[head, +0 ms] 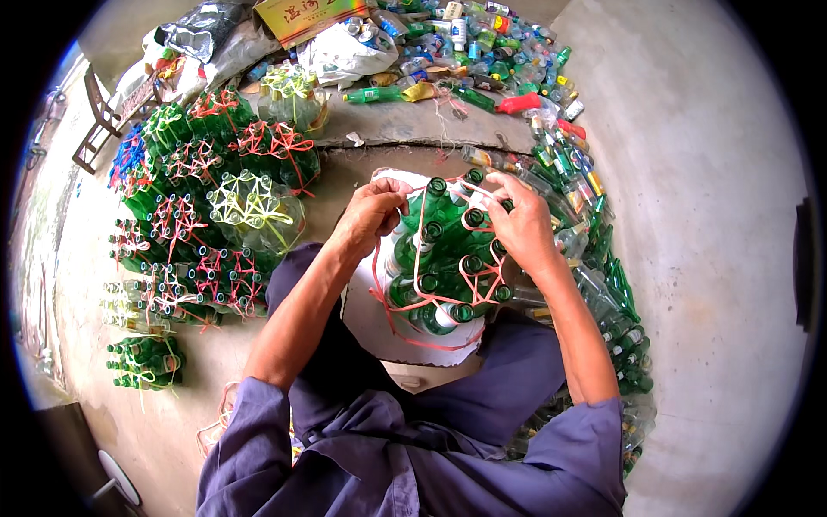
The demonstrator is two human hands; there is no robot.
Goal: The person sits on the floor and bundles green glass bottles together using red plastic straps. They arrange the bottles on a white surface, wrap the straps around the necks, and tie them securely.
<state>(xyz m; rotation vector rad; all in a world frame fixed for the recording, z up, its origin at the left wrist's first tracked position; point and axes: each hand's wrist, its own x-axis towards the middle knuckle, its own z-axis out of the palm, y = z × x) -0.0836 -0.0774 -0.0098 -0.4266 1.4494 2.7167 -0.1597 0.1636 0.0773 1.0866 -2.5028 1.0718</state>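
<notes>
A cluster of green glass bottles (426,258) stands upright before me on a white board (371,342) between my knees. Pink plastic strap (418,258) winds around several of the bottle necks, and a loose loop hangs at the near left side. At the far left of the cluster, my left hand (381,207) pinches a length of this strap between thumb and fingers. My right hand (523,220) grips the strap over the right-hand necks, partly hiding them. Between the hands the strap runs past the far bottle necks.
Strapped bundles of green bottles (194,220) and a clear-bottle bundle (258,200) stand on the left. Loose bottles (581,194) heap along the right and far side. A white bag of cans (349,55), a carton (310,19) and a wooden chair (100,119) are farther off.
</notes>
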